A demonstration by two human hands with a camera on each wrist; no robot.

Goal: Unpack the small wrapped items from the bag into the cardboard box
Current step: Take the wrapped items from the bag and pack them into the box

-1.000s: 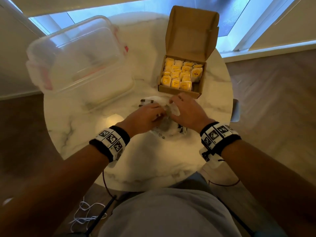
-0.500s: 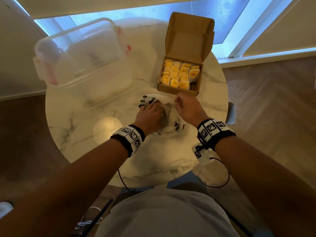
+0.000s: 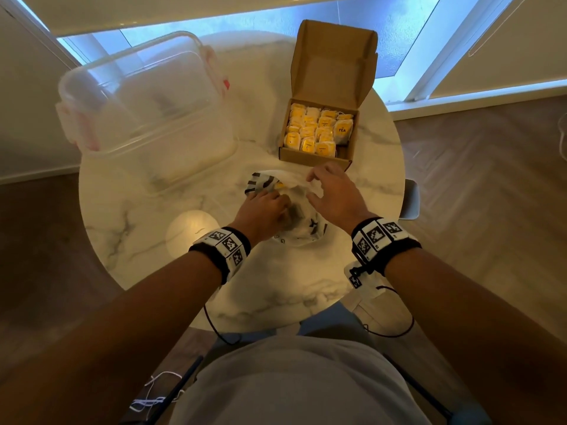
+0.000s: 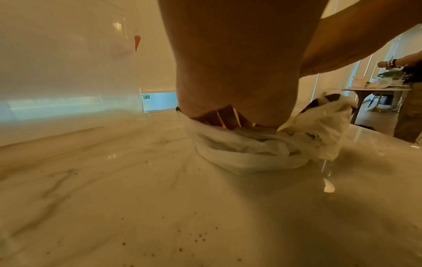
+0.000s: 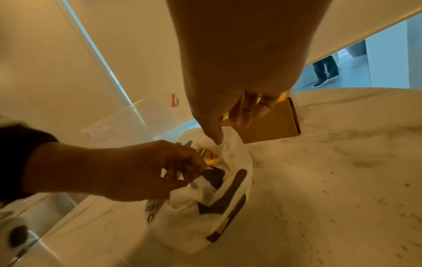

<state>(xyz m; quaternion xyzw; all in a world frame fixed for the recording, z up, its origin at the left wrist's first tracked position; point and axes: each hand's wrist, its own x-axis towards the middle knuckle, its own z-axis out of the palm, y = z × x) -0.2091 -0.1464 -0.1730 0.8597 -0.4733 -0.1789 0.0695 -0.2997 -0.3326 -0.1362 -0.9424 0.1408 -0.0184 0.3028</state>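
A white plastic bag [image 3: 302,233] with dark print lies on the marble table, just in front of the open cardboard box [image 3: 313,156]. Several yellow wrapped tea packets [image 3: 310,133] fill the box. My left hand [image 3: 274,200] grips the bag's near left rim, fingers curled into the opening [image 5: 182,173]. My right hand [image 3: 311,187] pinches the far rim of the bag [image 5: 228,159] and holds it up. One yellow wrapped packet [image 5: 211,158] shows inside the mouth [image 3: 279,186]. In the left wrist view my palm [image 4: 233,72] covers most of the bag [image 4: 251,153].
A large clear plastic container [image 3: 147,102] with red latches stands at the table's back left. The round table [image 3: 184,271] ends close to my body and just right of the box. Another person [image 4: 408,94] stands at a far table.
Both hands have shifted forward on the bag and moved apart, pulling its mouth open toward the box. A yellow packet now shows inside.
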